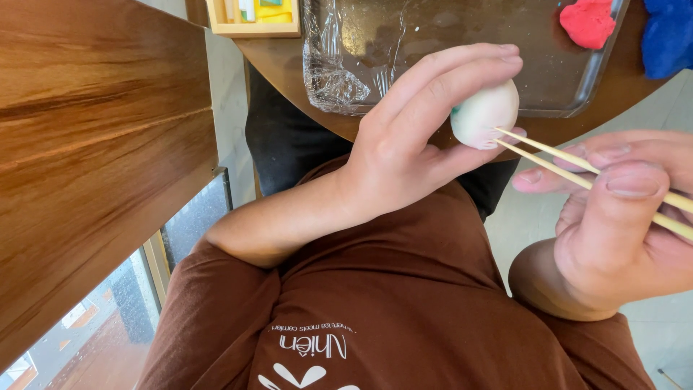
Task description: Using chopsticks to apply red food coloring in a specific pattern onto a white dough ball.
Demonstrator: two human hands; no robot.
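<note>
My left hand (pixel 415 137) grips a pale, rounded ball of dough (pixel 485 114) with faint green and pink marks, held between fingertips and thumb over the table's edge. My right hand (pixel 621 217) pinches two thin wooden sticks (pixel 570 160) between thumb and fingers. The tips of the sticks touch the lower side of the ball. Both hands hover above my brown shirt and dark trousers.
A metal tray (pixel 404 43) wrapped in clear film lies on the round wooden table (pixel 289 61). A red lump of dough (pixel 588 22) sits on the tray and a blue lump (pixel 668 36) beside it. A small wooden box (pixel 253 18) stands at the table's far side. A wooden panel (pixel 94 159) fills the left.
</note>
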